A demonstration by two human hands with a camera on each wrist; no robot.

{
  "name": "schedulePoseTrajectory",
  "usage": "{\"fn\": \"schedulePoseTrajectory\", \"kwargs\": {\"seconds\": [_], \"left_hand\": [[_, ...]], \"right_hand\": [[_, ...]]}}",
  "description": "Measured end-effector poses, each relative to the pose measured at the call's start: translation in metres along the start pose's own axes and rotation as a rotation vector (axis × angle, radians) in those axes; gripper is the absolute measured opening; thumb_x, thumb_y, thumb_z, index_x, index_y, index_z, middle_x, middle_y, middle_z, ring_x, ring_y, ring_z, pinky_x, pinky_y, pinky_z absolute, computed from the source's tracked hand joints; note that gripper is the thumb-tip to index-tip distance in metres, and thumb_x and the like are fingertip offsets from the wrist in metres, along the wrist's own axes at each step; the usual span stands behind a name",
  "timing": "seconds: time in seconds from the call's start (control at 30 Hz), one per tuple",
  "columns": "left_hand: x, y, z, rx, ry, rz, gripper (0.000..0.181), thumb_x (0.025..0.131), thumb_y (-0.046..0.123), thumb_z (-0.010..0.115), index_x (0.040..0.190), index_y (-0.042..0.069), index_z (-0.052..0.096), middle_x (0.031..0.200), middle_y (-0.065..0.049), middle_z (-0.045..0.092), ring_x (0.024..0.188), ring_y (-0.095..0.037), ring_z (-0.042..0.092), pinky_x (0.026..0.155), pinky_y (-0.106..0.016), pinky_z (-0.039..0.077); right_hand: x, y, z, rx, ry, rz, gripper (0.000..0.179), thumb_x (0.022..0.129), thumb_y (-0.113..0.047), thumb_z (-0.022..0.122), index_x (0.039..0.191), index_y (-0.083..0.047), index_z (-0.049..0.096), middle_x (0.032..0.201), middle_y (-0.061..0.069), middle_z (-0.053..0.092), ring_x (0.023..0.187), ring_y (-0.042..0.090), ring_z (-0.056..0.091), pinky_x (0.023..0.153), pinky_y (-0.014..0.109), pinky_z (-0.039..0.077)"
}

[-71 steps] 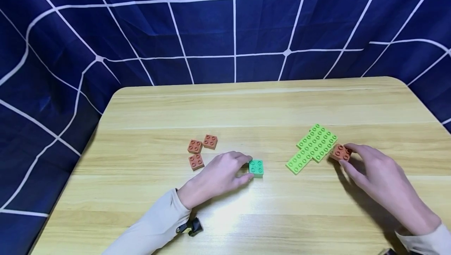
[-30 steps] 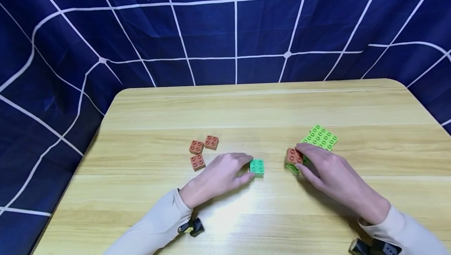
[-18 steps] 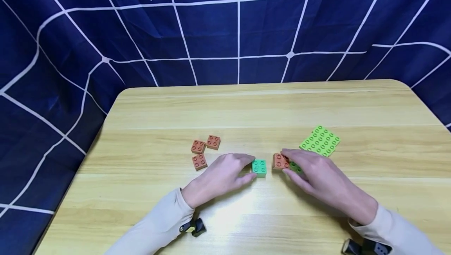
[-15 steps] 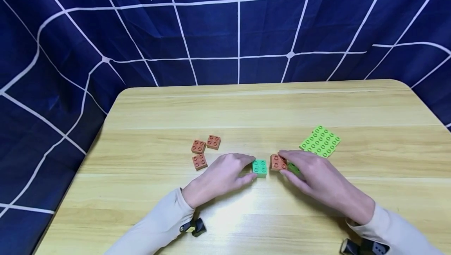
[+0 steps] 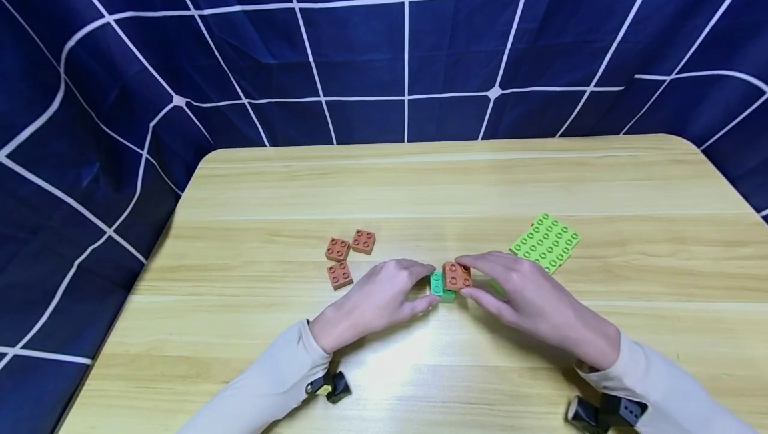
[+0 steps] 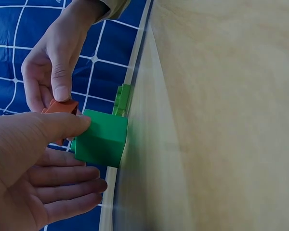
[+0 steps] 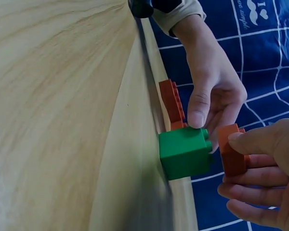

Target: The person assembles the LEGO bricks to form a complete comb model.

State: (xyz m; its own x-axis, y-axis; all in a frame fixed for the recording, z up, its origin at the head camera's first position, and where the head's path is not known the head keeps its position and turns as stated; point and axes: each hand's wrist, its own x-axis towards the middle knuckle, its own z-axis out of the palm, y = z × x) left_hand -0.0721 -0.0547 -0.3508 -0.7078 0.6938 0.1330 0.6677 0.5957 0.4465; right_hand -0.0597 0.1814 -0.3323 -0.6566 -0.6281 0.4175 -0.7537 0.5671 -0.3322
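Fingers (image 7: pixel 260 177) and thumb of the right hand (image 5: pixel 528 287) are close together, pinching a small orange block (image 5: pixel 457 275). That block is up over the right side of a green block (image 5: pixel 438 285), so it hides some of the green bumps. The right wrist view shows a little gap, so the two blocks are not touching. The left hand (image 5: pixel 381 294) holds the green block from the other side, with the block between thumb and fingers. The green block sits on the wooden table (image 5: pixel 300 187). Just past the right hand lies a flat light green piece (image 5: pixel 546 242) with lots of bumps, and the hand covers part of it. Near the left hand are three more orange blocks (image 5: pixel 338 249), close to each other, bumps up. Both arms have pale sleeves (image 5: pixel 264 374), with a black gadget (image 5: pixel 338 387) at each wrist. Behind the table hangs a dark blue cloth (image 5: pixel 450 41) with white lines and the words "love simple" on it.
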Motion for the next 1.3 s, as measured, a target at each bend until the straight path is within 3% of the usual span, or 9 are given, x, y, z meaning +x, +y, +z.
{"fn": "schedulePoseTrajectory", "kwargs": {"seconds": [0.07,0.3,0.47,0.7,0.9,1.07,1.2,1.3], "left_hand": [[0.000,-0.001,0.000,-0.007,-0.006,-0.007,0.047,0.091,0.031,0.068,0.125,0.000,0.061,0.116,-0.011,0.068,0.101,-0.017,0.067,0.089,-0.020,0.053],[0.000,-0.003,0.001,-0.097,-0.029,-0.025,0.047,0.090,0.031,0.069,0.125,-0.001,0.061,0.108,-0.010,0.070,0.066,-0.004,0.056,0.060,-0.006,0.046],[0.002,-0.006,0.003,-0.125,-0.040,-0.039,0.046,0.088,0.029,0.071,0.124,0.000,0.062,0.109,-0.010,0.070,0.072,-0.004,0.062,0.067,-0.006,0.049],[0.003,-0.008,0.005,-0.130,-0.041,-0.059,0.047,0.087,0.029,0.073,0.124,0.002,0.063,0.116,-0.009,0.068,0.108,-0.016,0.064,0.096,-0.020,0.049],[0.003,-0.012,-0.002,-0.142,-0.013,-0.027,0.049,0.082,0.028,0.078,0.121,0.000,0.064,0.114,-0.012,0.069,0.106,-0.020,0.066,0.095,-0.021,0.049],[0.001,-0.006,-0.013,-0.186,0.062,0.031,0.049,0.085,0.029,0.075,0.122,-0.001,0.063,0.118,-0.013,0.067,0.108,-0.022,0.065,0.095,-0.020,0.049],[0.001,-0.002,-0.008,-0.211,0.141,0.099,0.041,0.089,0.026,0.071,0.120,0.000,0.064,0.116,-0.012,0.068,0.107,-0.020,0.065,0.094,-0.017,0.048],[0.001,-0.001,-0.004,-0.218,0.169,0.106,0.038,0.090,0.023,0.070,0.118,-0.001,0.065,0.115,-0.014,0.068,0.106,-0.020,0.066,0.093,-0.016,0.048]], "right_hand": [[0.002,0.000,0.003,0.011,-0.006,-0.010,0.041,0.082,-0.018,0.076,0.115,0.003,0.065,0.105,0.013,0.071,0.093,0.025,0.069,0.079,0.037,0.059],[0.005,-0.001,0.011,0.004,-0.017,-0.030,0.040,0.084,-0.022,0.074,0.116,0.002,0.065,0.104,0.013,0.071,0.092,0.025,0.069,0.078,0.037,0.059],[0.005,0.001,0.015,0.006,-0.006,-0.042,0.039,0.088,-0.025,0.071,0.116,0.002,0.065,0.104,0.013,0.071,0.092,0.025,0.069,0.078,0.036,0.060],[0.004,0.002,0.018,0.006,0.011,-0.059,0.039,0.088,-0.025,0.070,0.115,0.002,0.065,0.103,0.014,0.071,0.090,0.025,0.070,0.076,0.035,0.060],[0.006,0.001,0.018,0.010,0.014,-0.065,0.039,0.087,-0.024,0.071,0.115,0.002,0.065,0.104,0.012,0.071,0.092,0.024,0.069,0.077,0.035,0.060],[0.006,0.002,0.018,0.012,0.029,-0.088,0.037,0.088,-0.024,0.070,0.115,0.000,0.065,0.104,0.011,0.071,0.092,0.022,0.069,0.077,0.034,0.060],[0.005,0.002,0.018,0.012,0.028,-0.085,0.037,0.091,-0.027,0.067,0.117,-0.001,0.065,0.106,0.010,0.070,0.093,0.022,0.069,0.078,0.034,0.060],[0.004,0.001,0.017,0.014,0.024,-0.072,0.040,0.092,-0.030,0.065,0.117,0.000,0.065,0.107,0.011,0.070,0.094,0.023,0.069,0.078,0.034,0.059]]}}
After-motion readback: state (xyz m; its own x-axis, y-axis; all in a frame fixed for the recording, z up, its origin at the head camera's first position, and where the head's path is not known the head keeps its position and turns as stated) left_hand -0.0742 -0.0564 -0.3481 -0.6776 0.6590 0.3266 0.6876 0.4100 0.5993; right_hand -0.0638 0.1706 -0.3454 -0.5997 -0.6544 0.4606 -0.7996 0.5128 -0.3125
